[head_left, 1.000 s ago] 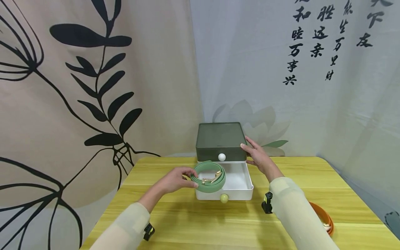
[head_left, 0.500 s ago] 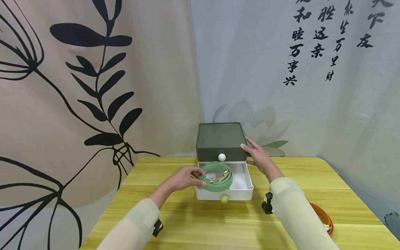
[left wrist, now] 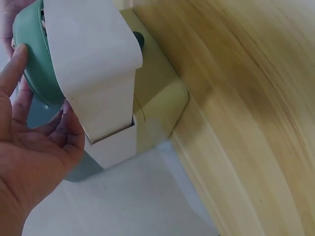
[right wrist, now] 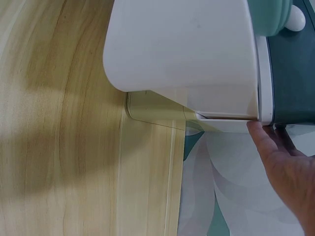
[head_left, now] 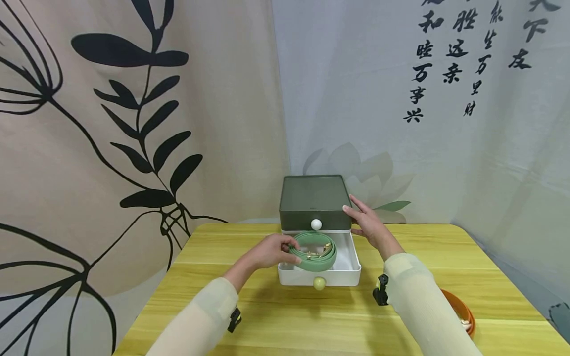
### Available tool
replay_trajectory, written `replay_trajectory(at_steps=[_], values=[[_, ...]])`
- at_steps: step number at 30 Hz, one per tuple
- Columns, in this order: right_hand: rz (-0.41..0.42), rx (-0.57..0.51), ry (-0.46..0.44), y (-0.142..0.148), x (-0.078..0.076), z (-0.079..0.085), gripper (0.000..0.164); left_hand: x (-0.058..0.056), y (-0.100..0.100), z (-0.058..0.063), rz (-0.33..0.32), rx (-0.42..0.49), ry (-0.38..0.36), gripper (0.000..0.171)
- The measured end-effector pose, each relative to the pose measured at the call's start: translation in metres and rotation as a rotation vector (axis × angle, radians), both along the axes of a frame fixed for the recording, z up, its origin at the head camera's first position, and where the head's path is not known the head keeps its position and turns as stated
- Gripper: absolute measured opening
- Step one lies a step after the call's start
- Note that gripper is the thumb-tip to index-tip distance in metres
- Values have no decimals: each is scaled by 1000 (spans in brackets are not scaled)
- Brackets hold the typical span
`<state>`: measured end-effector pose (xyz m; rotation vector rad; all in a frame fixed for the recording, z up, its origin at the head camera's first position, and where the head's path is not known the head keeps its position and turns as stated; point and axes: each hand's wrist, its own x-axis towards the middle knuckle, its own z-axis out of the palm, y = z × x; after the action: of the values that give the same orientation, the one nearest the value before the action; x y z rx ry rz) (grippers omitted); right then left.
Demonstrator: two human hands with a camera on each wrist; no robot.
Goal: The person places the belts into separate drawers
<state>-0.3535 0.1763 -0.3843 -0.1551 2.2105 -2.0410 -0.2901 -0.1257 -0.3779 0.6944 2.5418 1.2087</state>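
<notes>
A coiled green strap (head_left: 313, 265) with gold clasps is pinched at its left side between the thumb and fingers of my left hand (head_left: 277, 251). It hangs over the pulled-out white drawer (head_left: 343, 278), which has a yellow-green knob. In the left wrist view the thumb presses the strap's outer face (left wrist: 37, 59), with the other fingers beneath. My right hand (head_left: 373, 226) rests against the right side of the drawer box (head_left: 313, 193), its fingers extended. Dark green is the upper drawer, with a white knob (head_left: 316, 224). In the right wrist view the fingertips (right wrist: 256, 130) touch the box's side wall.
Below the white drawer sits a yellowish tier (left wrist: 160, 105) with a dark knob (left wrist: 139, 39). An orange bowl (head_left: 458, 299) holding small pale things stands at the right, partly behind the right sleeve. A printed cloth (head_left: 231, 123) hangs behind the wooden table (head_left: 285, 321).
My left hand has carried the coiled strap rightward, from the drawer's left edge to over its middle. The right hand has stayed at the box's side.
</notes>
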Motion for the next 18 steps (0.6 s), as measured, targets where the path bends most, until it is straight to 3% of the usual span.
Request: replay_trajectory(at_steps=[9,18], values=[[0,1,-1,1,1,1,72,-2,8,1,22,-40,1,16],[5,-8,-6,0,2,1,72,-4,10,2,4,-58,22,17]])
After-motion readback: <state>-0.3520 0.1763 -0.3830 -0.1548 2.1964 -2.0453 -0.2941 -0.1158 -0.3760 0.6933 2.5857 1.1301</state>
